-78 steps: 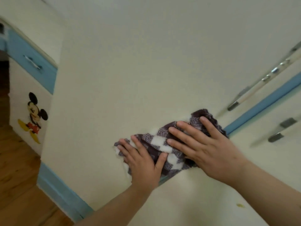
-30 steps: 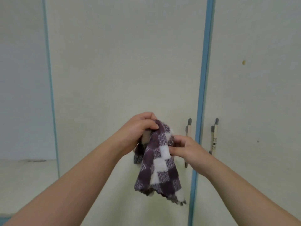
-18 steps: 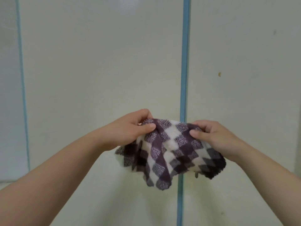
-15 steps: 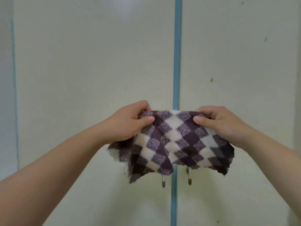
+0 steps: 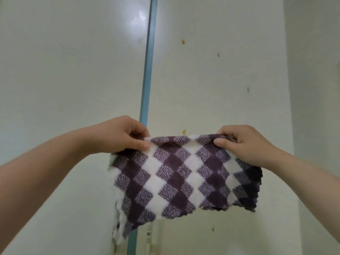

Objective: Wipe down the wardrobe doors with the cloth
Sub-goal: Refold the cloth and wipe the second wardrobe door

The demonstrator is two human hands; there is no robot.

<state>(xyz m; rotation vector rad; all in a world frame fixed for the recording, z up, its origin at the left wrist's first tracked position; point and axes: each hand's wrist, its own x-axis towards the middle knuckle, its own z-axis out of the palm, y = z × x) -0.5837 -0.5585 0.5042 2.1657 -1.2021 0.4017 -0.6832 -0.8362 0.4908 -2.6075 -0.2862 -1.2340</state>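
A purple-and-white checked cloth [image 5: 182, 177] hangs spread out in the air in front of the cream wardrobe doors. My left hand [image 5: 121, 135] pinches its upper left corner. My right hand [image 5: 242, 144] pinches its upper right corner. The left door [image 5: 73, 70] and the right door [image 5: 220, 80] meet at a vertical blue strip [image 5: 147, 70]. The cloth hangs apart from the doors and hides most of the door handles; only part of one handle [image 5: 149, 234] shows below it.
Several small yellowish spots [image 5: 183, 41] dot the right door above and below the cloth. A bright glare [image 5: 137, 21] sits high near the strip. A vertical edge [image 5: 288, 89] of the wardrobe runs at the far right.
My hands lifted the cloth off the door, unbunched it and pulled its top corners apart. The cloth now hangs wider and flatter, and my view has tilted upward.
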